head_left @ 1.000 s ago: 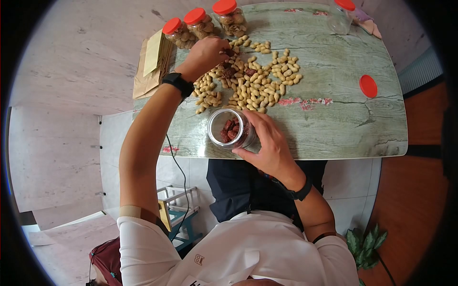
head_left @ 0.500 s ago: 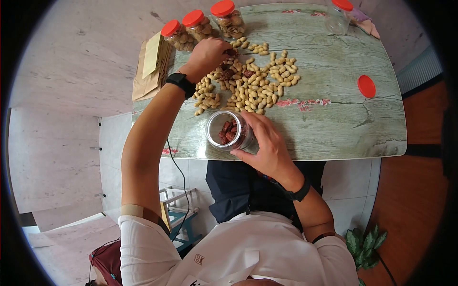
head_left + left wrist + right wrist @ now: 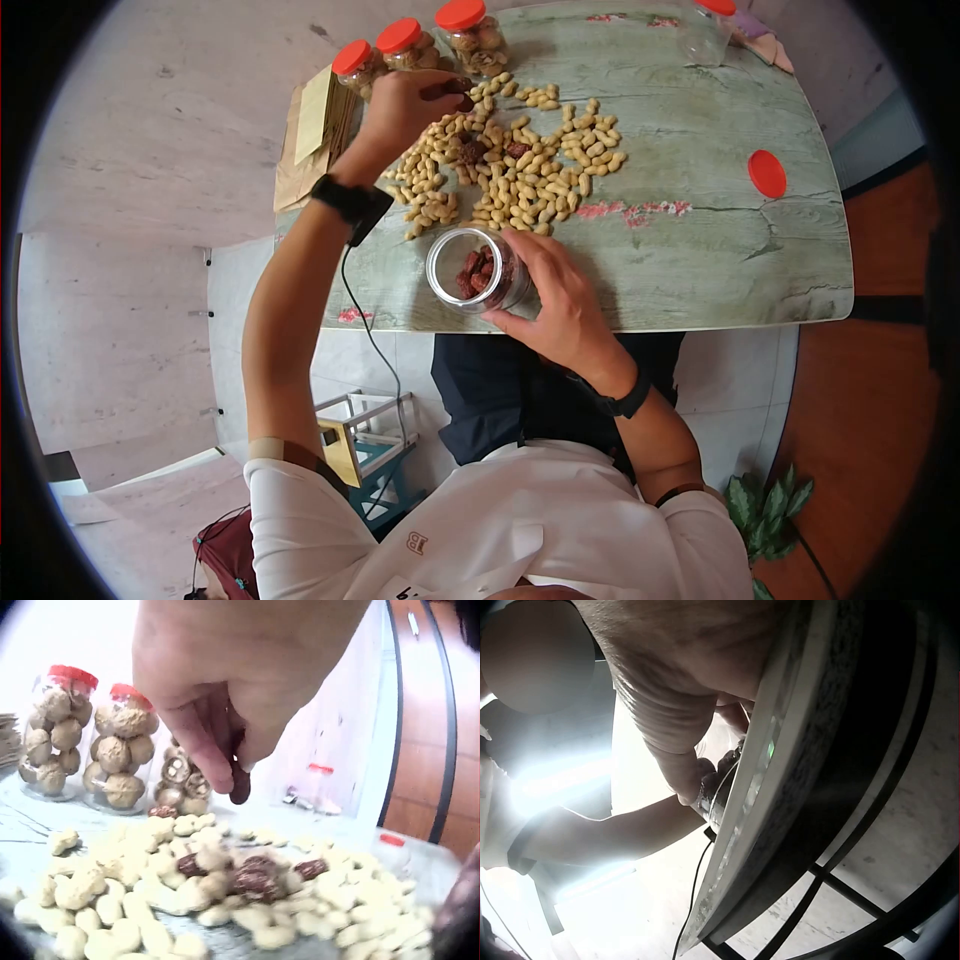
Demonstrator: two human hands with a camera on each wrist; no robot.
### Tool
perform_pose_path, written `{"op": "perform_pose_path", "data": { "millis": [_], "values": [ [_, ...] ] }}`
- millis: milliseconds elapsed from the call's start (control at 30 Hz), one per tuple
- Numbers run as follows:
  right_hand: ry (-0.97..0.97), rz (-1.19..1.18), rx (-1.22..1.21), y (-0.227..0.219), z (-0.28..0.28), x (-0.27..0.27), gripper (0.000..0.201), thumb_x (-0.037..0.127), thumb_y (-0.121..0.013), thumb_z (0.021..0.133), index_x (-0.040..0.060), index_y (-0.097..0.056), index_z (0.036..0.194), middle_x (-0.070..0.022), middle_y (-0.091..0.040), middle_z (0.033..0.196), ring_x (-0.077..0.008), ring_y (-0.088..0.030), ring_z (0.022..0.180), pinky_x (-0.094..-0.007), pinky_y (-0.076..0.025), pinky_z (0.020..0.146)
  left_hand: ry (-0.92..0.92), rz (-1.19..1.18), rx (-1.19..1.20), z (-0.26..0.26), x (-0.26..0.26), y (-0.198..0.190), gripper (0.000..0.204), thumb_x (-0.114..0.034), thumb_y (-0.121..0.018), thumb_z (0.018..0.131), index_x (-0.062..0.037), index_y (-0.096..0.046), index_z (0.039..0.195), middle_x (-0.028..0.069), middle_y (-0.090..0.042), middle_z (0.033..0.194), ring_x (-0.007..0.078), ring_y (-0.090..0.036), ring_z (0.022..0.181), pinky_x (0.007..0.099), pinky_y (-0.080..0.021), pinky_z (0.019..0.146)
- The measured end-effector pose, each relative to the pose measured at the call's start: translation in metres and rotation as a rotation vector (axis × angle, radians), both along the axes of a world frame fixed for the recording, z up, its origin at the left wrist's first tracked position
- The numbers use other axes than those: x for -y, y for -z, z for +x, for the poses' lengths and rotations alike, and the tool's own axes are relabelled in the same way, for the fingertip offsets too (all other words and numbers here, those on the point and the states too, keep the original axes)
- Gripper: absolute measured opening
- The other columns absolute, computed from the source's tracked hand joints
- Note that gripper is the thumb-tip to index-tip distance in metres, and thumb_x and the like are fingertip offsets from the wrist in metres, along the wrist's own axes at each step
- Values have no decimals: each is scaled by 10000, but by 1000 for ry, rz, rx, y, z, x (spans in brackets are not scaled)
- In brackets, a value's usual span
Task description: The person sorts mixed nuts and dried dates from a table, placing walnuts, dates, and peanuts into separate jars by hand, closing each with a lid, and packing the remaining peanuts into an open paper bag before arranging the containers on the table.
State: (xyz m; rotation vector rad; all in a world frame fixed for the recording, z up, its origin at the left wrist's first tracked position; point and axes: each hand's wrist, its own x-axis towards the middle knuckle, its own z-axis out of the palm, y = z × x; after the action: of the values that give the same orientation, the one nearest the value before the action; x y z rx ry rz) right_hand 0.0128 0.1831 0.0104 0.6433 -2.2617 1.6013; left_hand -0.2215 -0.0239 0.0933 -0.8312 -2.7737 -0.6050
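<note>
My left hand (image 3: 405, 108) pinches a dark red date (image 3: 241, 782) between thumb and fingers, held just above the peanuts (image 3: 520, 185). More dates (image 3: 257, 879) lie among the peanuts in the left wrist view. Near the table's front edge, my right hand (image 3: 565, 300) grips the side of an uncapped clear jar (image 3: 512, 285), thumb and fingers curled round it. Several dates (image 3: 477, 272) sit inside this jar, whose mouth tilts toward the head camera. The right wrist view shows my right hand (image 3: 682, 697) at the jar, partly hidden by the table edge.
Three red-lidded jars (image 3: 475, 45) of brown nuts stand at the back left, beside brown paper bags (image 3: 300, 170). A loose red lid (image 3: 767, 174) lies on the right of the table (image 3: 720, 260). Another red-lidded jar (image 3: 706, 42) stands back right, by a cloth (image 3: 768, 50).
My left hand has drawn back a little to the left from the peanuts, with a date now visible in its fingers. The right hand and its jar have hardly moved.
</note>
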Motion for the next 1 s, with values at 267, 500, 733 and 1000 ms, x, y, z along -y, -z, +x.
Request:
{"op": "perform_pose_path", "data": {
  "millis": [267, 500, 733, 1000],
  "values": [
    [3, -21, 21, 0, 0, 2, 834, 154, -897, 736, -9, -485, 1442, -215, -573, 1399, -399, -562, 1282, -467, -488, 1076, 200, 256, 275, 135, 8, -67, 360, -1, -780, 896, 14, -724, 1251, 54, -776, 1046, 101, -718, 915, 260, -608, 816],
    [23, -4, -20, -3, 0, 3, 834, 155, -901, 734, -10, -488, 1440, -218, -587, 1377, -406, -581, 1257, -470, -504, 1057, 347, -60, 100, 170, 8, -78, 409, 36, -798, 790, -53, -761, 1187, 91, -725, 959, 239, -714, 863, 332, -571, 726],
    [25, 2, -31, -4, 0, 3, 833, 163, -902, 735, -4, -490, 1440, -213, -590, 1373, -398, -588, 1250, -466, -508, 1049, 308, -51, -33, 168, -3, -74, 600, 81, -713, 764, -70, -672, 1344, 99, -653, 1028, 265, -652, 950, 385, -552, 816],
    [37, 10, -12, -1, 1, 3, 852, 170, -907, 730, 1, -485, 1450, -205, -586, 1393, -386, -585, 1262, -461, -507, 1053, -4, 1, 130, 75, 29, -23, 326, -89, -730, 921, -54, -720, 1244, 83, -718, 1085, 192, -704, 894, 331, -562, 790]
  ]
}}
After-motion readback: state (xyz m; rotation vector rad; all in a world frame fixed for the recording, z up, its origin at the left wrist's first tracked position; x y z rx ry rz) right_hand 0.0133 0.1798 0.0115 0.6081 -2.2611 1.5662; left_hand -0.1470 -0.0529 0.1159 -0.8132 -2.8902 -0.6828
